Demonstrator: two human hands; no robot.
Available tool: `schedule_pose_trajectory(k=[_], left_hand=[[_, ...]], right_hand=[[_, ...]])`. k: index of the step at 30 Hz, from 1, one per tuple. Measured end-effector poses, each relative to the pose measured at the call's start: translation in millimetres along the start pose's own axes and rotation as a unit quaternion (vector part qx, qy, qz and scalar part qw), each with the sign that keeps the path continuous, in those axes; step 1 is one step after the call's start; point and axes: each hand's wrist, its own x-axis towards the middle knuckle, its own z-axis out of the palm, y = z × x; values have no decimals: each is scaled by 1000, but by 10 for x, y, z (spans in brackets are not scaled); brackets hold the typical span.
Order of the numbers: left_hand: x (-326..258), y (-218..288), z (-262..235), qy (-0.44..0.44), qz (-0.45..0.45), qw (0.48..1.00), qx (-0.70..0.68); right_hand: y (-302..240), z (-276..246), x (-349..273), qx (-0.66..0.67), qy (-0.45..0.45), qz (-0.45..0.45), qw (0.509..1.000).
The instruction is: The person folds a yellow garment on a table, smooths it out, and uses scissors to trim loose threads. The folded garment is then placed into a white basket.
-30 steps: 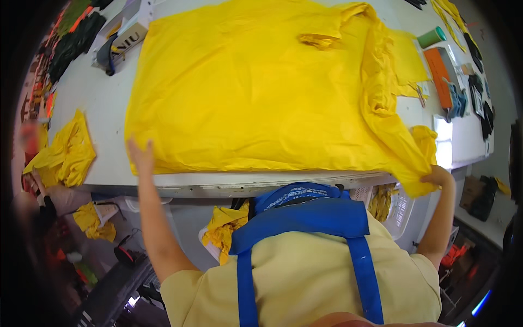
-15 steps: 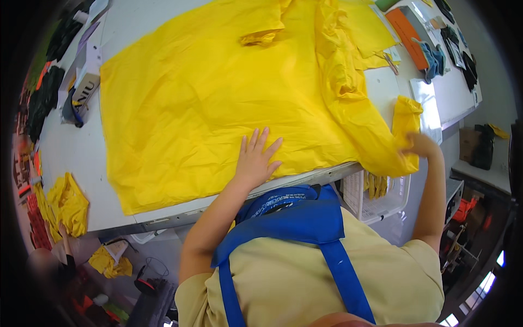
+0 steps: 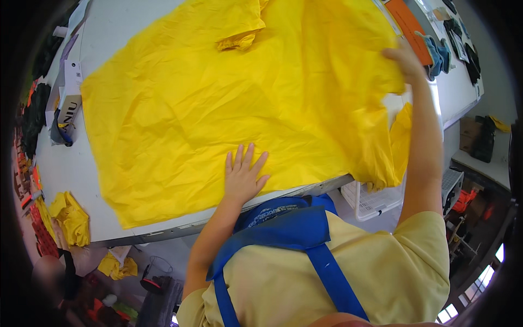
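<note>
On the white table, status:

Garment: large yellow garment (image 3: pixel 218 109) spread flat over most of the white cutting table (image 3: pixel 109 32); right edge hangs off the near-right corner. A small folded yellow piece (image 3: pixel 237 41) lies on top near the far edge.
Left hand: left hand (image 3: pixel 243 177) open, fingers splayed, palm pressed flat on the fabric near the table's front edge.
Right hand: right hand (image 3: pixel 403 60) raised at the far right, fingers closed on the garment's edge, lifting that side up.
Change vs 0.5 s ago: right hand was low at the table's near-right corner holding bunched fabric; now it is up and further over the table with the cloth pulled along. Left hand stays flat in about the same spot on the cloth. The view has shifted and shows more of the table's left end.
Surface: grey-and-white cardboard box (image 3: pixel 70 103) at the left edge, dark cloth (image 3: pixel 32 117) beyond it; orange sheet (image 3: pixel 411 27) and blue-grey cloth (image 3: pixel 436 52) at the far right.
Room: yellow fabric scraps (image 3: pixel 71 218) on the floor left; white plastic crate (image 3: pixel 370 199) under the right corner; a dark bag, probably, on a side bench (image 3: pixel 482 139), blurry.
Person: pale yellow shirt, blue apron straps (image 3: pixel 283 234).
</note>
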Motion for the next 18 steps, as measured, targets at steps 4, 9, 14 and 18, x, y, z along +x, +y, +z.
schedule_pose_trajectory(k=[4,9,14,18], left_hand=[[2,-19,31,2,16,1000,6],[29,-46,37,-25,33,999,25],[-21,-16,70,-33,22,999,28],[-60,-15,58,-30,36,998,31]], right_hand=[[377,-1010,179,-394,222,10,892],[1600,-702,425,-492,265,83,825],[1445,-763,-404,-502,380,-44,776],[2084,-970,-1846,-387,505,160,755]])
